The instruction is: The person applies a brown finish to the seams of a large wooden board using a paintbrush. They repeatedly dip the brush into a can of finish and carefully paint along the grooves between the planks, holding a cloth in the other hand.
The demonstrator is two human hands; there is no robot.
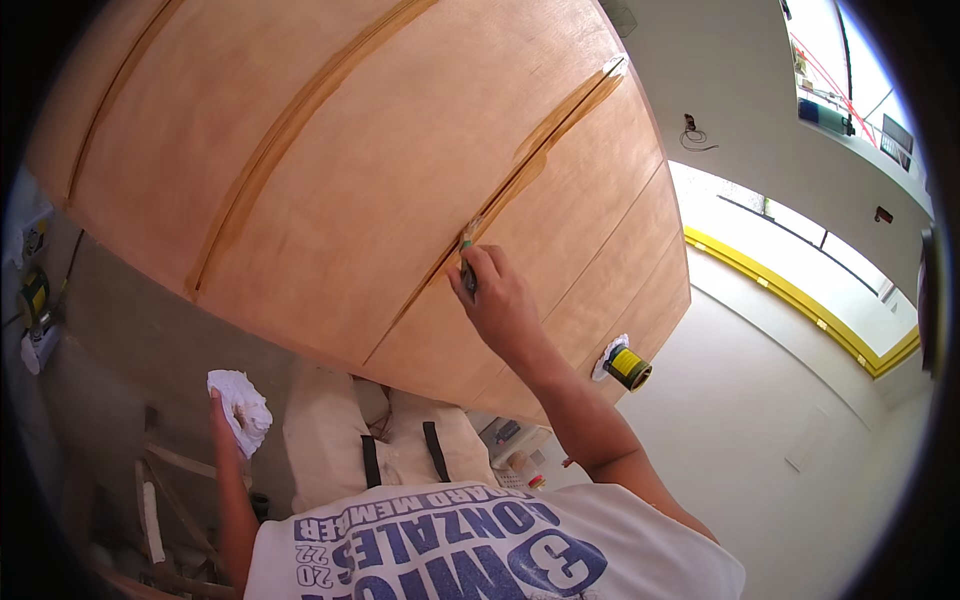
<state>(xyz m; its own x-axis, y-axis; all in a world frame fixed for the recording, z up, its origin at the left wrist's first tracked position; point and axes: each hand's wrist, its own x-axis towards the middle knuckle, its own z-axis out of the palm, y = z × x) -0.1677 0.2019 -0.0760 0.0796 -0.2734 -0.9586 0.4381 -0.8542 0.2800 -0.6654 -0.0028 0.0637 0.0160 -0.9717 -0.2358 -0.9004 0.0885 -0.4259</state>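
Note:
My right hand (499, 300) grips a small paintbrush (468, 259), its bristles on a dark groove in a large light-brown wooden panel (390, 165). Wet-looking brown stain (551, 139) borders the upper part of that groove; two more grooves to the left have brown bands along them. A bit of white cloth or paper (615, 66) lies at the groove's far end. My left hand (217, 401), mostly hidden, holds a crumpled white rag (241, 411) with a brownish patch, off the panel's near edge.
An open can (628, 367) with a yellow label stands on white cloth near the panel's right edge. Wooden framing (180, 465) is at the lower left, with another can (34, 296) at the far left. A yellow frame (795, 300) borders an opening in the wall at right.

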